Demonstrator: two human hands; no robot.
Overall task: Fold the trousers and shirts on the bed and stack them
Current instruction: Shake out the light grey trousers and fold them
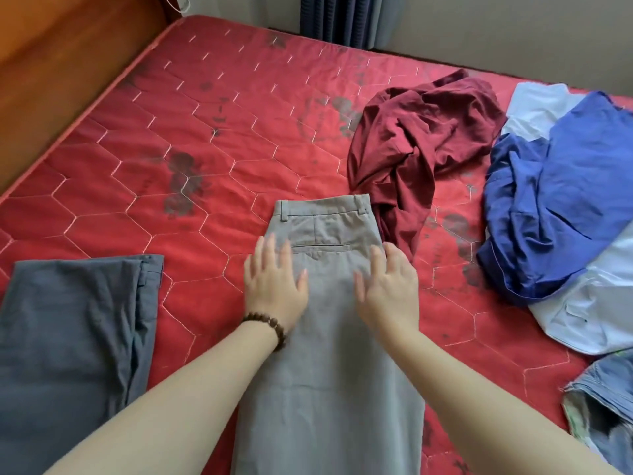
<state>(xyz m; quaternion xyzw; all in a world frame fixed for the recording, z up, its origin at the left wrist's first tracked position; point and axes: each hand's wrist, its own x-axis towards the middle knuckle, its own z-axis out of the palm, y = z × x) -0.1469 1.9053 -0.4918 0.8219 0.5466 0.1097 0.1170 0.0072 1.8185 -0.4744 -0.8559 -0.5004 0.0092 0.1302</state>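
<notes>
Light grey trousers (329, 365) lie lengthwise in the middle of the red mattress (205, 132), folded leg on leg, waistband at the far end. My left hand (274, 282) rests flat on their left side below the back pocket, fingers spread; a bead bracelet is on that wrist. On their right side my right hand (388, 289) lies flat too. Dark grey trousers (72, 337) lie folded at the left. A crumpled maroon shirt (418, 138) sits beyond, touching the waistband. A blue shirt (561, 200) lies over a pale blue shirt (596, 313) at the right.
A wooden bed frame (68, 63) runs along the left side of the mattress. Dark curtains (342, 18) hang by the wall behind the bed. Denim fabric (603, 399) shows at the lower right edge.
</notes>
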